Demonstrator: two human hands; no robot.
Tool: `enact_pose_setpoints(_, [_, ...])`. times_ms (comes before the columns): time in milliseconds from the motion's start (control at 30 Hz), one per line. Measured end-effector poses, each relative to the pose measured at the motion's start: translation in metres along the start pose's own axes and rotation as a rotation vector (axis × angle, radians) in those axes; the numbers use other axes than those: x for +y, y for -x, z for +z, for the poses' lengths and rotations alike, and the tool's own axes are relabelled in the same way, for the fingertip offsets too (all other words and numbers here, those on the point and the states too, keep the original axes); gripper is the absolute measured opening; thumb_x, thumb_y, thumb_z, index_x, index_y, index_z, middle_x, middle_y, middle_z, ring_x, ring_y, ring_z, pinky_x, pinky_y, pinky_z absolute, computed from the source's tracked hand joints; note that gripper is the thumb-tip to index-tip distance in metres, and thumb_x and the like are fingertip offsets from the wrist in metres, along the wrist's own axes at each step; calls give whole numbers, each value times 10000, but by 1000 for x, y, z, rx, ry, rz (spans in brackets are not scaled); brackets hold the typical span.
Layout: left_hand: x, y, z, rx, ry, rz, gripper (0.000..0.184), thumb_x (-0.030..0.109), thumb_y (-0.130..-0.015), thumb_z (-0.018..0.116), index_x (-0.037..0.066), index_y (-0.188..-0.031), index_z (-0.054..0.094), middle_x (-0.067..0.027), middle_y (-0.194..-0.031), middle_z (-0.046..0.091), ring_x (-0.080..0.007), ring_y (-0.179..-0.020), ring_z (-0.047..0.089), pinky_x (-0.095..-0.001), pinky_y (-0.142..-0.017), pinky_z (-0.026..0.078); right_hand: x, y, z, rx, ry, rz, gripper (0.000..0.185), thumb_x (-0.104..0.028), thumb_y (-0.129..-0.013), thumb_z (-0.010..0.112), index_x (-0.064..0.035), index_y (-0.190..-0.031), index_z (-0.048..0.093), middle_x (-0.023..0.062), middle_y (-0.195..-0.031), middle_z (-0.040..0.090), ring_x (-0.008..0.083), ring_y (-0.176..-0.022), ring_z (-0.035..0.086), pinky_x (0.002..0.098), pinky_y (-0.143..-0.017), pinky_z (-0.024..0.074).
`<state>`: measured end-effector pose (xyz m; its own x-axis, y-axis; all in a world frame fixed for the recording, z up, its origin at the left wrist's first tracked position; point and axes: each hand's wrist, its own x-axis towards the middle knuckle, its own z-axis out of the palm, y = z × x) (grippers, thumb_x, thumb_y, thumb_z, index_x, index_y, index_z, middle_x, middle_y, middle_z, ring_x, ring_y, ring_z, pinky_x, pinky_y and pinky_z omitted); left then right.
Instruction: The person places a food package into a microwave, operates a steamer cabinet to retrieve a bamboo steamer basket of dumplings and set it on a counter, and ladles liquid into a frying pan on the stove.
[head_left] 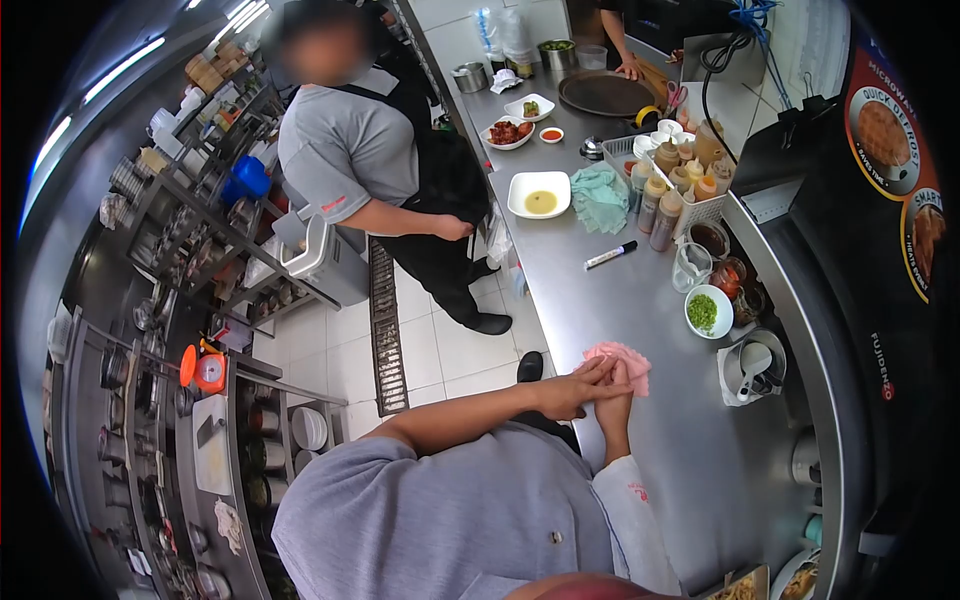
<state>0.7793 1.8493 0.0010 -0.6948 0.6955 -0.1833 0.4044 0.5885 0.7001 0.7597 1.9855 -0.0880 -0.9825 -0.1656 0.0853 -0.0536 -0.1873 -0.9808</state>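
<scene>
A pink cloth (632,369) is bunched at the near-left edge of the steel counter. My right hand (614,402) is on it, its fingers apparently closed round the cloth and partly covered. My left hand (570,394) crosses over from the left, fingers stretched out across the right hand and against the cloth. The hands touch each other, so some fingers are hidden. Beyond them on the counter lie a marker pen (610,255) and a white bowl of chopped green herbs (703,314). Right of the hands stands a metal container with a white ladle (757,362).
Farther along the counter (560,290) are a square bowl of yellowish liquid (541,196), a green cloth (601,198), sauce bottles (665,215) in a basket, and a round dark tray (606,93). A co-worker (365,160) stands left of the counter. Another person's hand (630,68) rests by the tray.
</scene>
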Motion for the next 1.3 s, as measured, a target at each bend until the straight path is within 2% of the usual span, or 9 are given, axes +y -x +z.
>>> enact_pose_setpoints(200, [-2,1,2,17,-28,7,973,-67,-735,659,334,-1497,206,-250,-1552,-43,-448,-1430,11,-453,-1163,168,-6,2,0,-22,76,-26,182,11,-928,474,17,-1110,492,111,-1094,575,173,-1025,575,290,-869,492])
enact_pose_setpoints(367, [-5,0,1,6,13,12,976,-65,-731,662,334,-1497,209,-256,-1550,-31,-448,-1430,4,-462,-1162,160,-24,2,7,23,-124,38,172,-10,-939,459,4,-1108,487,107,-1096,571,170,-1034,570,282,-865,492])
enact_pose_setpoints(467, [-3,1,4,23,6,62,970,-57,-731,665,318,-1500,209,-262,-1548,-37,-448,-1430,-11,-466,-1166,125,6,0,-1,-24,-125,36,184,-16,-936,467,2,-1118,487,109,-1108,564,173,-1050,564,284,-867,491])
enact_pose_setpoints(500, [-1,2,3,6,19,34,964,-52,-732,666,305,-1502,210,-266,-1547,-36,-436,-1434,-22,-467,-1168,102,3,3,-5,-9,-118,37,184,-16,-936,467,2,-1118,487,109,-1108,564,173,-1050,564,284,-867,491])
enact_pose_setpoints(567, [-2,-1,-3,-9,12,8,958,-46,-733,666,293,-1504,210,-269,-1546,-35,-423,-1437,-32,-467,-1170,79,-4,1,-3,-6,147,48,188,-24,-935,474,5,-1120,492,115,-1097,574,177,-1048,567,286,-872,489])
enact_pose_setpoints(600, [-5,-1,-1,5,19,32,955,-47,-734,664,285,-1506,209,-269,-1546,-36,-408,-1441,-40,-466,-1171,64,-7,0,2,45,180,-75,196,-25,-932,479,8,-1124,498,125,-1084,595,188,-1030,586,293,-858,495])
enact_pose_setpoints(767, [-14,-2,4,15,52,66,950,-52,-738,653,283,-1507,207,-258,-1550,-44,-371,-1450,-49,-464,-1172,52,9,-1,0,22,47,37,210,-2,-922,481,15,-1131,498,138,-1115,603,194,-1025,602,295,-834,509])
enact_pose_setpoints(1033, [-12,-1,4,23,47,50,933,-40,-744,664,274,-1503,223,-263,-1548,-8,-411,-1441,-37,-464,-1171,60,-23,2,7,51,57,-52,170,5,-928,463,35,-1093,495,152,-1050,607,200,-1021,601,299,-819,515])
enact_pose_setpoints(1300, [-10,0,3,42,53,70,939,-17,-739,694,272,-1501,228,-262,-1548,-1,-417,-1437,-47,-470,-1171,62,-4,1,1,43,73,-34,211,6,-918,479,31,-1126,498,151,-1095,613,198,-995,610,306,-822,511])
